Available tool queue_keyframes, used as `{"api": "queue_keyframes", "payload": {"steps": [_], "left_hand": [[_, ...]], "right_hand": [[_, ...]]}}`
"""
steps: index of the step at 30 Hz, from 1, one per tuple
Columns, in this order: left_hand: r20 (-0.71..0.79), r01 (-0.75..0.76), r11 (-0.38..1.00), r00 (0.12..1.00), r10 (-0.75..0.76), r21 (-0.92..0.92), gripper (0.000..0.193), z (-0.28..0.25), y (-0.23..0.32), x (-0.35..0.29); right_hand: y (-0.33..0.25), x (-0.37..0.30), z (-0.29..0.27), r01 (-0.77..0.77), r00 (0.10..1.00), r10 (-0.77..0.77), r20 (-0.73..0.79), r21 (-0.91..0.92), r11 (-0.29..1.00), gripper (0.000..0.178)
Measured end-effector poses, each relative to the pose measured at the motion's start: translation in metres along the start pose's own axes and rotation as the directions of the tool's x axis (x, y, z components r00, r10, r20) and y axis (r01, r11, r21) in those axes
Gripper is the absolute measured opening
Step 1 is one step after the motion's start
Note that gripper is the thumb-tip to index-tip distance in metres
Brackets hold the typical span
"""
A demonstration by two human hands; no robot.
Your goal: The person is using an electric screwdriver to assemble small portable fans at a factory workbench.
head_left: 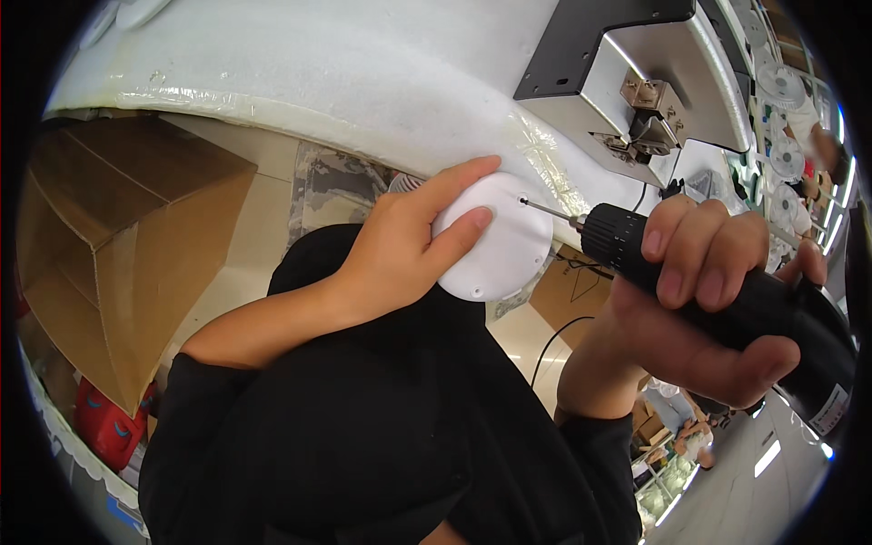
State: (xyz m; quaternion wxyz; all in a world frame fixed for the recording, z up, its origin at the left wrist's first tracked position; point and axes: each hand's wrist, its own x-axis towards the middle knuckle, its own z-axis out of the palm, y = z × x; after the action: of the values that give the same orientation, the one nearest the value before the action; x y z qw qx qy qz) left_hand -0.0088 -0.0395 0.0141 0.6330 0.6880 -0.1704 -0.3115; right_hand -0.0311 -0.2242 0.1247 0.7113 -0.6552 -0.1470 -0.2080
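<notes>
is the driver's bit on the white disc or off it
On: the bit meets a dark spot near the edge of the white disc.

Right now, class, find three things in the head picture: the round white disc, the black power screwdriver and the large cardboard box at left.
Round white disc [509,247]: head view, on its flat face.
Black power screwdriver [772,311]: head view, on its body.
Large cardboard box [159,263]: head view, on a side panel.

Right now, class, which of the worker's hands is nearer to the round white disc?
Left: the left hand grasps the white disc at its edge. The right hand is apart from it, on its right, holding the black screwdriver.
</notes>
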Motion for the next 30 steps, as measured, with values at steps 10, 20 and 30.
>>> {"api": "queue_keyframes", "payload": {"steps": [10,20,30], "left_hand": [[0.135,0.032,0.991,0.991,-0.014,-0.127,0.057,-0.004,-0.003,0.003],[0.151,-0.091,0.995,0.984,0.097,-0.045,0.083,0.002,-0.020,-0.023],[0.105,-0.200,0.972,0.971,0.213,-0.122,0.056,-0.005,-0.032,-0.015]], "right_hand": [[0.008,0.001,0.005,-0.009,0.992,0.024,0.121,-0.124,0.992,0.047],[0.014,0.001,0.000,0.046,0.985,-0.013,0.173,-0.187,0.981,0.056],[-0.027,0.015,0.001,0.164,0.986,-0.164,0.008,-0.089,0.982,0.071]]}}
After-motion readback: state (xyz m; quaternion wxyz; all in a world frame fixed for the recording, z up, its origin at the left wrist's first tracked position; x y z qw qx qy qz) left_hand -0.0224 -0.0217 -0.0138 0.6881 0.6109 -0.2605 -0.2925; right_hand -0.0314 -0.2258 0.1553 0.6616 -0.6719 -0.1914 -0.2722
